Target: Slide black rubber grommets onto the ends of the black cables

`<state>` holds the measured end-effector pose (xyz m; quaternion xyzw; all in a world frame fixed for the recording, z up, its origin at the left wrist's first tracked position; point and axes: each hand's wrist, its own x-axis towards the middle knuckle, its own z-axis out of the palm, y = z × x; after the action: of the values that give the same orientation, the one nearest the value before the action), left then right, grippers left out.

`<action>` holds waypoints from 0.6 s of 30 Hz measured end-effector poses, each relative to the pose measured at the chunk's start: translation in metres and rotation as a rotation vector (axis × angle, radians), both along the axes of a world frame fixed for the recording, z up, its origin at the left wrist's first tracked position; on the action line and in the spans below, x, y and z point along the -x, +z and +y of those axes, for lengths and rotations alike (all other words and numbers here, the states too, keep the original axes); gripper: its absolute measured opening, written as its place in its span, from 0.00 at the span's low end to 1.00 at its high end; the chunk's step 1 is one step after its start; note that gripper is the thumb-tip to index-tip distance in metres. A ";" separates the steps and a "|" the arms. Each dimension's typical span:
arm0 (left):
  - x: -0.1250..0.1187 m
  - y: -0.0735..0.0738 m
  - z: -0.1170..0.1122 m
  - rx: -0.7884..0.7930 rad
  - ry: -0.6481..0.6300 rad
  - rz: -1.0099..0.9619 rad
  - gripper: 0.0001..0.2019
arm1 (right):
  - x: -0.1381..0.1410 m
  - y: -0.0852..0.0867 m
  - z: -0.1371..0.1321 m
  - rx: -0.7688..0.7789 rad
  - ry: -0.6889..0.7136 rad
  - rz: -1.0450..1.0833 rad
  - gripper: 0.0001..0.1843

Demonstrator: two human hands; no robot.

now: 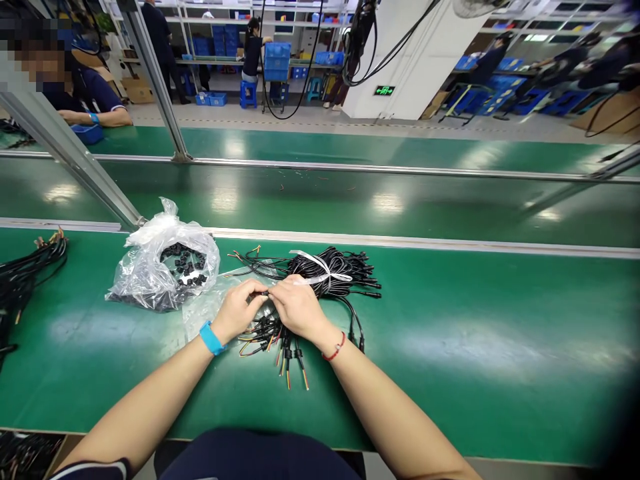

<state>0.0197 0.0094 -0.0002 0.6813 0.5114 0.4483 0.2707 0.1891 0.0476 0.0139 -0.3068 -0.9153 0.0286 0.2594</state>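
My left hand [243,308], with a blue band at the wrist, pinches a small black cable end [265,293] between thumb and fingers. From the other side my right hand [299,307] closes on the same black cable, and its fingers hide most of it. Beneath and behind the hands lies a bundle of black cables [340,270], bound with a white tie. Several cable ends with bare coloured wires [289,373] point toward me, and some carry small black fittings. To the left is a clear plastic bag [140,267], open, with small black parts [185,260] inside.
More black cables [30,270] lie at the far left of the green table [475,387]. A metal post [85,160] slants up behind the bag. A pale rail [400,243] runs along the table's back edge. Across from me a person [95,93] sits beside a blue bin [89,133].
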 end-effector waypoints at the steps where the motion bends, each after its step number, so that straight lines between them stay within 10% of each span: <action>1: 0.000 -0.001 0.000 -0.005 0.010 0.008 0.05 | 0.001 -0.001 0.000 -0.014 -0.004 0.004 0.15; 18: 0.002 -0.005 -0.002 0.029 0.084 -0.050 0.02 | 0.000 -0.004 -0.001 -0.039 0.013 0.186 0.09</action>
<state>0.0176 0.0072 -0.0055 0.6438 0.5392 0.4686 0.2742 0.1895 0.0467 0.0095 -0.2918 -0.8896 0.0410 0.3490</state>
